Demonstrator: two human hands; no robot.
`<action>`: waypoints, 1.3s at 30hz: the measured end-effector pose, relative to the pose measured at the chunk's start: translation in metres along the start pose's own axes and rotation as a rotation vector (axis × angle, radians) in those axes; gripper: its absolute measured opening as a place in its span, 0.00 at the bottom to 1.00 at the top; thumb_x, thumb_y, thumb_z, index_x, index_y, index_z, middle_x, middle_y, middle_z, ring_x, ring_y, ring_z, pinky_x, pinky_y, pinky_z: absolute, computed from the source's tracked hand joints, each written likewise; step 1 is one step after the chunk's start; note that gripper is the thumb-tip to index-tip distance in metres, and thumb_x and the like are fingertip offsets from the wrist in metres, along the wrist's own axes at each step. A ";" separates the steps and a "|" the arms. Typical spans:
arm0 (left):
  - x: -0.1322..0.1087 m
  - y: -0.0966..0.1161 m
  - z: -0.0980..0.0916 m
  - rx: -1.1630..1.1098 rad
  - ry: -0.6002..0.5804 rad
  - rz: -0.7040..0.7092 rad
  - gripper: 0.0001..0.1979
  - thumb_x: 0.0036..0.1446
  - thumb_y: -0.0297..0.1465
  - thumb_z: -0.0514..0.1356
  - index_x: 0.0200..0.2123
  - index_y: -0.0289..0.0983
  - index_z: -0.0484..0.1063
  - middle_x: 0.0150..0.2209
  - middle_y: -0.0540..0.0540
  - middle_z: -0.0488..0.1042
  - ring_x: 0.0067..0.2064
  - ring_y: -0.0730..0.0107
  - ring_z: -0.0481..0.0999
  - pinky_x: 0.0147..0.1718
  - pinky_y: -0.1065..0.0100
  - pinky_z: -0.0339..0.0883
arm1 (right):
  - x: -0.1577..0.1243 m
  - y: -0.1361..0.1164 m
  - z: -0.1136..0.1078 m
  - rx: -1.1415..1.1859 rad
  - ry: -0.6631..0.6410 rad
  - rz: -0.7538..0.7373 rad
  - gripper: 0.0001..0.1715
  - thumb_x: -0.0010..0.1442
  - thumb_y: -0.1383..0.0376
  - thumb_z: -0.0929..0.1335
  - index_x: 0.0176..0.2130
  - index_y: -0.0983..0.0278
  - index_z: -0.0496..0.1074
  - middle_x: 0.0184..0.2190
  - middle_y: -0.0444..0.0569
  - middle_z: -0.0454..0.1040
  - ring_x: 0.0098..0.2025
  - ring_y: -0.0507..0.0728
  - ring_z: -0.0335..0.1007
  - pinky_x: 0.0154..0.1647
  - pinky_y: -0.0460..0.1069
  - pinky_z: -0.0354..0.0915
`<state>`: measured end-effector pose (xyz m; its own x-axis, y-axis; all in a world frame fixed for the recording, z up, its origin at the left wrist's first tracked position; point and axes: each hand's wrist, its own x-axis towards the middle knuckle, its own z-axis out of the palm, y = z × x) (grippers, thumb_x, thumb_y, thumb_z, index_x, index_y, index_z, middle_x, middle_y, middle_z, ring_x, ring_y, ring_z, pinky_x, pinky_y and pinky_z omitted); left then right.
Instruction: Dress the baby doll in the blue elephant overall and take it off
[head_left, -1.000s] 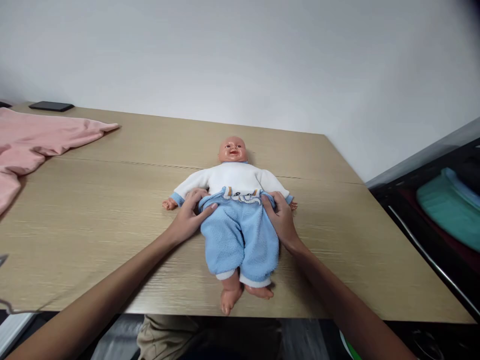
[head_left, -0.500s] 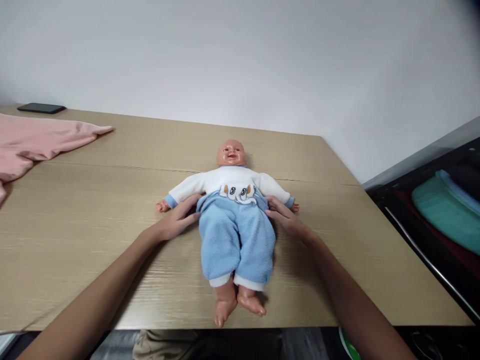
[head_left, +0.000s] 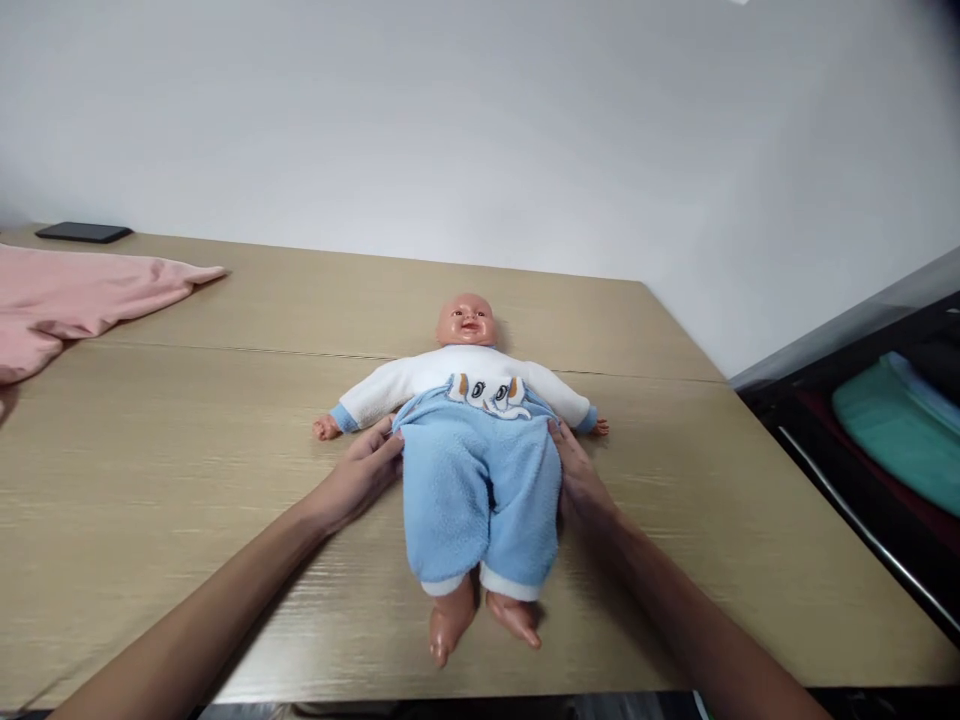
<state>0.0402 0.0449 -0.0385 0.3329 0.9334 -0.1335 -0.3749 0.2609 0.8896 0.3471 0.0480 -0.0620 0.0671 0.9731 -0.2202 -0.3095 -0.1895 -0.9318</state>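
Head view, single frame. Plastic baby doll [head_left: 466, 372] in a white fleece top lies face-up near the middle of the light wood-grain table [head_left: 187, 430]. Its head points to the far wall, and its bare feet are close to the near edge. Light blue fleece trousers [head_left: 480, 495] cover the doll from waist to ankles; the waistband sits just under the elephant motif on the top.

Left hand [head_left: 361, 478]: at the side of the trousers, fingertips touching the fabric just below the waistband, fingers loosely curled. Cannot tell whether it pinches the fabric or only presses on it.

Right hand [head_left: 579, 478]: laid along the opposite side of the trousers, fingers extended and flat against the fleece, holding nothing.

Both forearms rest low over the table.

Surroundings: crumpled pink cloth [head_left: 75, 295] at the far left of the table, well apart from the doll. Flat black phone [head_left: 82, 232] beyond it near the wall. Folded teal fabric [head_left: 900, 430] lies on dark shelving off the table's right side.
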 end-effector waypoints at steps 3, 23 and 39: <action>0.001 -0.008 0.008 -0.201 0.054 -0.103 0.22 0.63 0.42 0.77 0.55 0.39 0.81 0.56 0.41 0.85 0.62 0.51 0.82 0.65 0.54 0.75 | -0.005 -0.002 0.005 -0.001 0.023 0.037 0.40 0.61 0.36 0.78 0.66 0.45 0.76 0.66 0.43 0.80 0.73 0.67 0.72 0.75 0.64 0.69; 0.014 -0.010 -0.002 0.426 0.174 0.327 0.27 0.69 0.57 0.65 0.53 0.40 0.81 0.58 0.42 0.80 0.64 0.51 0.73 0.66 0.59 0.63 | 0.006 -0.002 0.000 -0.076 0.042 -0.152 0.38 0.58 0.32 0.77 0.54 0.53 0.84 0.59 0.47 0.85 0.69 0.68 0.75 0.79 0.64 0.61; 0.036 0.007 0.003 0.332 0.081 0.309 0.18 0.64 0.48 0.73 0.42 0.39 0.78 0.40 0.48 0.75 0.44 0.60 0.72 0.47 0.65 0.65 | 0.014 -0.038 0.019 -0.371 -0.107 -0.370 0.18 0.64 0.47 0.76 0.40 0.58 0.83 0.41 0.47 0.83 0.47 0.64 0.75 0.59 0.56 0.70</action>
<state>0.0525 0.0796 -0.0354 0.1754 0.9747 0.1384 -0.1441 -0.1137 0.9830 0.3416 0.0710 -0.0245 0.0050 0.9879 0.1552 0.0740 0.1544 -0.9852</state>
